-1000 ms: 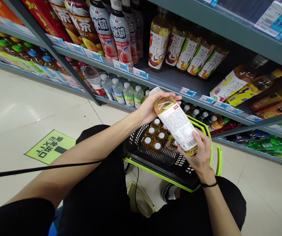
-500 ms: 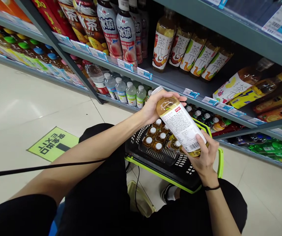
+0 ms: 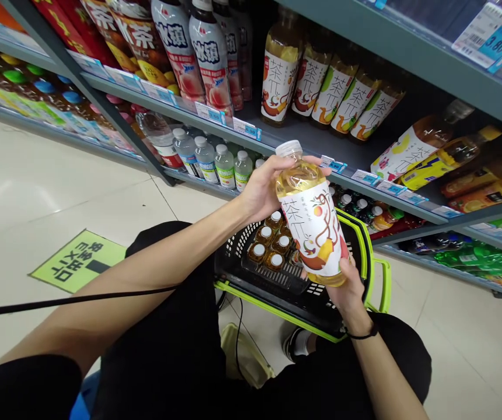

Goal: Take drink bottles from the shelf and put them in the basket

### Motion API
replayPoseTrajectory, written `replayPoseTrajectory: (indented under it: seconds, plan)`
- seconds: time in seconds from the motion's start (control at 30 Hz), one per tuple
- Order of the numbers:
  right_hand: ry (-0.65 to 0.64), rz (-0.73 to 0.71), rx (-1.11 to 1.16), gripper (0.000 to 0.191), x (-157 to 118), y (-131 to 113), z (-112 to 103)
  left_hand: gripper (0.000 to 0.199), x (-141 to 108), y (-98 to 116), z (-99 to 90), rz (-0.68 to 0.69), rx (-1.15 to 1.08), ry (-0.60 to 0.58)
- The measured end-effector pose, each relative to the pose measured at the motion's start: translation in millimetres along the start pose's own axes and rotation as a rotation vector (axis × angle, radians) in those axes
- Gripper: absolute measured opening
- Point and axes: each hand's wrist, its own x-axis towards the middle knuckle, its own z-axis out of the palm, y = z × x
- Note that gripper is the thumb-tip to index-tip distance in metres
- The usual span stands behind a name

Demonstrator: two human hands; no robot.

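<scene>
Both my hands hold one tea bottle (image 3: pixel 314 227), tilted, with a white cap, yellowish liquid and a white label whose fruit picture faces me. My left hand (image 3: pixel 263 189) is closed around its neck and shoulder. At the base, my right hand (image 3: pixel 349 286) grips it with the thumb on the label. Below the bottle is a black basket (image 3: pixel 237 274) with a lime-green rim. Several white-capped bottles (image 3: pixel 266 242) stand inside the basket; the held bottle hides part of them.
A grey shelf (image 3: pixel 342 146) ahead carries upright tea bottles (image 3: pixel 279 76), peach drink bottles (image 3: pixel 211 64) and some bottles lying on their sides (image 3: pixel 412 149). Small water bottles (image 3: pixel 223 166) fill the lower shelf. A green floor sign (image 3: pixel 73 262) lies at left. A black cord (image 3: pixel 76 298) crosses my left arm.
The bottle has been turned in my hands from its text and barcode side to the fruit picture side. It is now more upright, and my right hand has shifted around the base.
</scene>
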Motion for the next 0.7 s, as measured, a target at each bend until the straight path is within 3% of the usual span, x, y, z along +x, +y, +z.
replayPoseTrajectory:
  seconds: [0.1, 0.23, 0.37, 0.47, 0.6, 0.7]
  plan:
    - [-0.089, 0.176, 0.283, 0.061, 0, -2, 7, 0.040, -1, -1, 2.3, 0.004, -0.044, -0.022]
    - [-0.142, 0.334, 0.409, 0.065, -1, 0, 17, 0.035, -2, -3, 2.3, -0.021, -0.088, -0.015]
    - [-0.082, 0.405, 0.343, 0.061, 6, 13, 18, 0.022, -3, -7, -0.3, -0.075, -0.043, 0.007]
    - [-0.004, 0.422, 0.267, 0.056, 16, 25, 10, 0.021, -6, -8, -0.9, -0.088, 0.131, -0.007]
    - [0.142, 0.458, 0.078, 0.053, 26, 35, -15, 0.044, -12, -5, -5.4, -0.149, 0.613, -0.022]
    - [0.194, 0.562, -0.102, 0.056, 26, 36, -39, 0.064, -16, -15, -15.0, -0.371, 0.742, -0.001]
